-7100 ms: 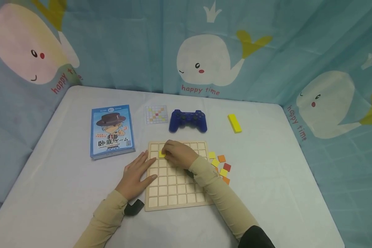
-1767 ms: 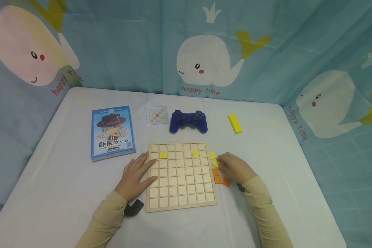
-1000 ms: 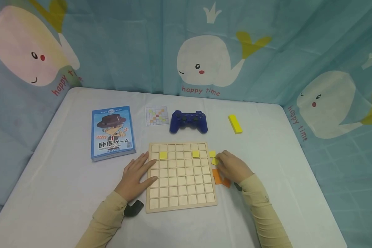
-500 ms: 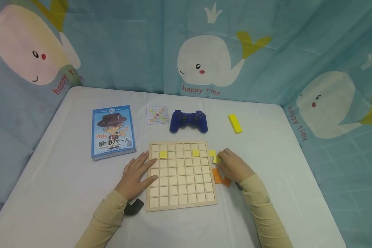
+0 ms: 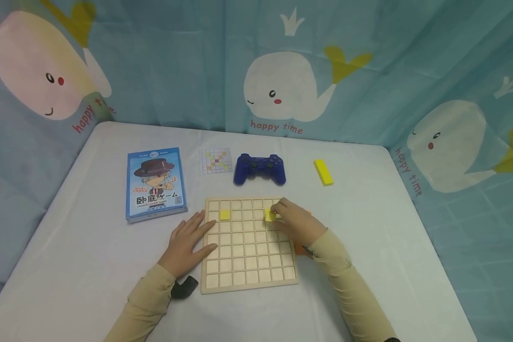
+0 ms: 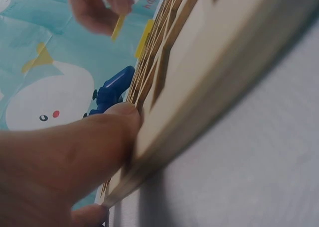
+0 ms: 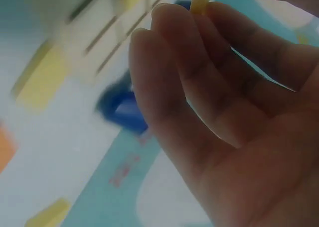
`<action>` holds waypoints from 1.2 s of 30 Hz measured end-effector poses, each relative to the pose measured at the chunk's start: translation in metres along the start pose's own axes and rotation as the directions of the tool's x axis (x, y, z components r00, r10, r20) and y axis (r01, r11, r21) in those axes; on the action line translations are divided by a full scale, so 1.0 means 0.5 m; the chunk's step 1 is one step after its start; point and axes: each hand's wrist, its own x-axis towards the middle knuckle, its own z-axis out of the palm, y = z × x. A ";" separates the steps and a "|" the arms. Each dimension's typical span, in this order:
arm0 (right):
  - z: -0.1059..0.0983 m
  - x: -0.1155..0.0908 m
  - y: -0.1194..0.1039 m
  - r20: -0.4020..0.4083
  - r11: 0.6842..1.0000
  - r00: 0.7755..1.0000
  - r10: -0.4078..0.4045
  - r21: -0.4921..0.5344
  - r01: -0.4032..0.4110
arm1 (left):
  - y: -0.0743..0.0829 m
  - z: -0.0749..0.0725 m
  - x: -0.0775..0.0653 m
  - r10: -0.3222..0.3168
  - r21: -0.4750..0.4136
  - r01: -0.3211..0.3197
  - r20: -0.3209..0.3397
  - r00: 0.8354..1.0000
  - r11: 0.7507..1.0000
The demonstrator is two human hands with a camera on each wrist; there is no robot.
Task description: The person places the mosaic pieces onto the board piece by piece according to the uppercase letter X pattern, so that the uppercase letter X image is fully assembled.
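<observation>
- Right hand pinches a tile above the board at one o'clock; square it up before letting go.
- Left hand, fingers straight, rests on the board at ten o'clock; press lightly.

Soft light fills the head view; the right wrist view blurs the board.
</observation>
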 end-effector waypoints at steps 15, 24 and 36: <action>0.062 0.090 -0.064 0.117 0.993 0.986 -0.116 -0.018 0.119 | 0.003 0.003 0.000 0.032 0.002 -0.032 -0.039 0.999 0.999; 0.078 0.107 -0.079 0.151 0.994 0.985 -0.089 -0.054 0.098 | 0.002 0.003 -0.001 0.014 0.005 -0.014 -0.022 1.000 1.000; 0.078 0.113 -0.075 0.139 0.986 0.983 -0.119 -0.099 0.133 | -0.002 0.003 0.001 0.010 0.012 -0.010 -0.013 1.000 1.000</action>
